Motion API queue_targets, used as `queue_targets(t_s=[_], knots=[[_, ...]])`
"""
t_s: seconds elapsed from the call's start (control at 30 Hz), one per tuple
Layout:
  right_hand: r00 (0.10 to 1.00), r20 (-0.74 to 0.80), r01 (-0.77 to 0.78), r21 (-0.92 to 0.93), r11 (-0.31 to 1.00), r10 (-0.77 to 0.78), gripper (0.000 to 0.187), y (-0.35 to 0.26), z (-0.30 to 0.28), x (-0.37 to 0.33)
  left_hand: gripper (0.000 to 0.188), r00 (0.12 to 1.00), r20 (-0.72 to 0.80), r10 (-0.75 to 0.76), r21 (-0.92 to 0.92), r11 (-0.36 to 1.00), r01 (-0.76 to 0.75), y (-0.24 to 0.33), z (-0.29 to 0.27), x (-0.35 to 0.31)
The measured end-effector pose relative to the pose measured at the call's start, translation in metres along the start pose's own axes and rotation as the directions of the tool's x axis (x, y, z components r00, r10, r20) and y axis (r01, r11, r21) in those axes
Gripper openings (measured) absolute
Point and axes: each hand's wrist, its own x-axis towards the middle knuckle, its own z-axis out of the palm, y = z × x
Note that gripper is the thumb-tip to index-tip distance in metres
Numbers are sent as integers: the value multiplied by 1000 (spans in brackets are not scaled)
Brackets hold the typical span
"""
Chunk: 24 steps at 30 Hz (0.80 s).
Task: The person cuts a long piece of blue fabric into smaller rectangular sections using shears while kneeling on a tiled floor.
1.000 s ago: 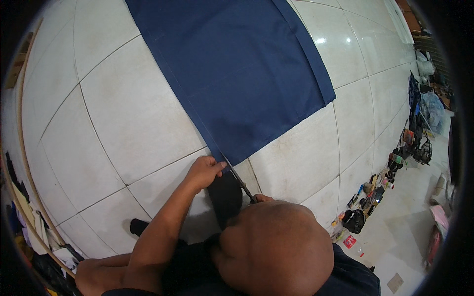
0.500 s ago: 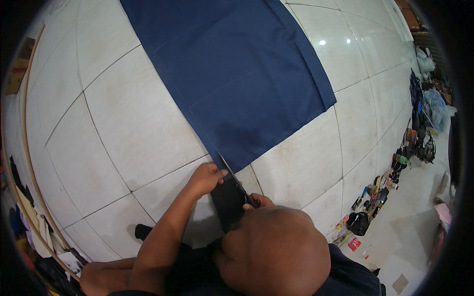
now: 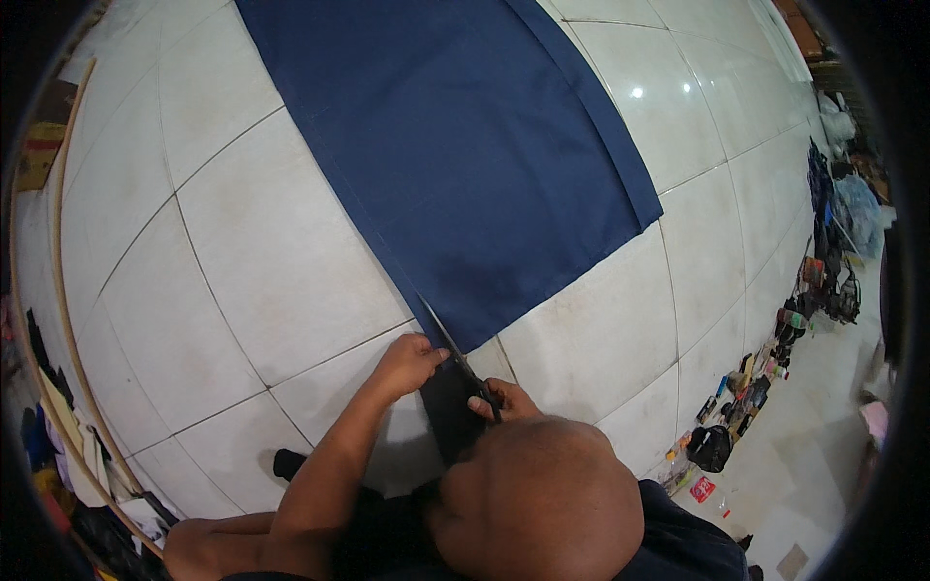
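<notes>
1. One navy cloth (image 3: pixel 446 165) lies spread on the white tiled floor (image 3: pixel 281 242), running from the top edge down to the hands; a folded band follows its right side, and a faint pale line shows near its left edge.
2. The left hand (image 3: pixel 412 368) is closed in a pinch, thumb against fingers, on the narrow strip at the cloth's lower left corner.
3. The right hand (image 3: pixel 513 399) is curled around the handles of the scissors (image 3: pixel 469 370); the head (image 3: pixel 552 484) hides the forearm behind it.
4. The scissors point up into the cloth, where a slit parts the strip from the main piece; how wide the blades stand, I cannot tell.
5. Toward the lower right, a red label (image 3: pixel 703 489) with pale lettering lies by a black bag (image 3: pixel 710 448), among small things along the floor.
6. Two wooden poles (image 3: pixel 62 242) and a brown-and-yellow box (image 3: pixel 41 155) stand at the left; any print on the box is too blurred to make out.
</notes>
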Motion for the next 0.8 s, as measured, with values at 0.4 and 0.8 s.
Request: queue_targets(t_s=[0.4, 0.8], knots=[[998, -43, -44, -91, 995, 40, 59, -19, 0, 2, 33, 999, -49, 23, 16, 1000, -22, -13, 7, 9], [993, -107, 39, -118, 992, -52, 59, -19, 15, 28, 28, 995, -55, 78, 58, 996, -75, -34, 7, 16]])
